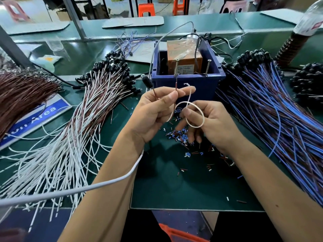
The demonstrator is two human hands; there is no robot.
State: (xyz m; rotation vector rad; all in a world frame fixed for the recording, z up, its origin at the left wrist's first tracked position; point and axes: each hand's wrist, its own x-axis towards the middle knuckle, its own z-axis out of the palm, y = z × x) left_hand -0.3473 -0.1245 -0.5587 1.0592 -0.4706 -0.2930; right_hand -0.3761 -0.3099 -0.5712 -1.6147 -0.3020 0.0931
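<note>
Head view: one wire pair is being worked. The brown wire (176,87) is pinched between thumb and fingers of the left hand (153,110), its tip held up at the screw (176,68) on the near rim of the blue box (188,82). The white wire (204,117) is looped and gripped in the curled fingers of the right hand (209,123), just in front of the box.

Progress-wise, lots seems done already, going by the offcuts (178,135) scattered over the surface (174,186). Whether the white-brown pile (87,110) is finished stock or the queue can't be told, same for the blue pile (271,110).

Room is tight. The hands are boxed in by the piles left and right and the box straight ahead, so only the lane back toward the near edge is left open. A grey cable (104,185) is draped under the left forearm and could probably get snagged on a wide swing.
</note>
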